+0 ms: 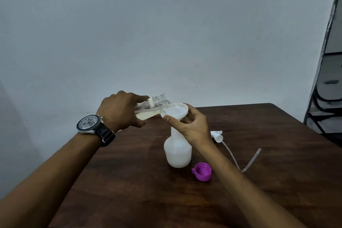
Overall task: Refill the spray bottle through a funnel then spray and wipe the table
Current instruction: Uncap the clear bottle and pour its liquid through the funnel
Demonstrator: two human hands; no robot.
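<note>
A white spray bottle [177,151] stands upright on the dark wooden table [129,181], with a white funnel [174,110] in its neck. My right hand [192,126] holds the funnel by its rim and stem, thumb at the front edge. My left hand [120,111] grips a clear bottle [157,104] tipped on its side, its open mouth over the funnel's rim. Pale yellowish liquid lies in the lower part of the clear bottle. The spray head [217,135] with its long clear tube [240,161] lies on the table to the right.
A purple cap [202,171] sits open side up just right of the spray bottle's base. The table's back edge meets a plain grey wall. A dark metal rack [325,89] stands at the far right. A watch is on my left wrist.
</note>
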